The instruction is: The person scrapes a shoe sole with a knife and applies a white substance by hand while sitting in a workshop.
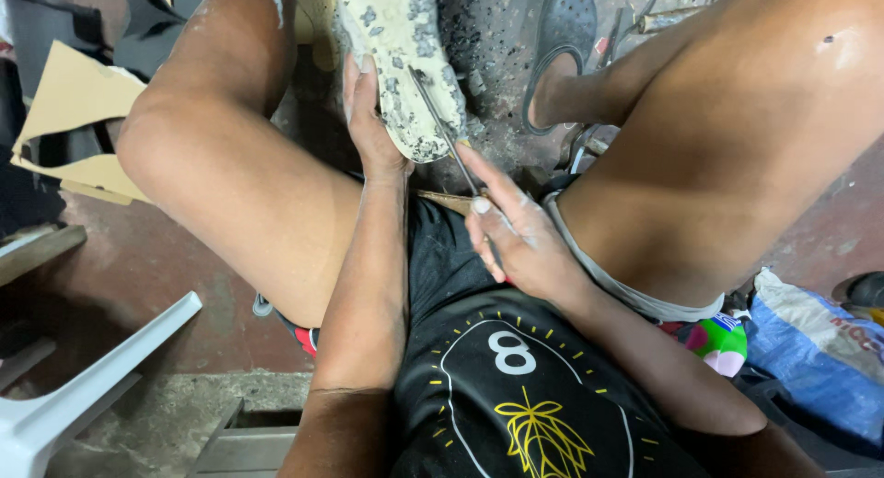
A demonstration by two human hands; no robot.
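The left hand (373, 119) clasps the pale, pitted shoe sole (405, 64) at twelve o'clock between the knees, while the right hand (516, 234) pinches a thin metal awl (442, 128), tip on the sole's surface. It looks like scraping or piercing work; a steady, angled push seems needed.

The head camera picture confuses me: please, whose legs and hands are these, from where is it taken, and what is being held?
The camera sits on a seated person's head and looks down, so you see that person's own knees, arms and black shirt. The left hand steadies a worn, pale shoe sole dotted with grey studs, held between the knees. The right hand pinches a thin metal rod, whose tip rests on the sole. Below is a reddish floor. Around lie cardboard pieces, a dark sandal on a foot, a white plastic chair and a blue bag.
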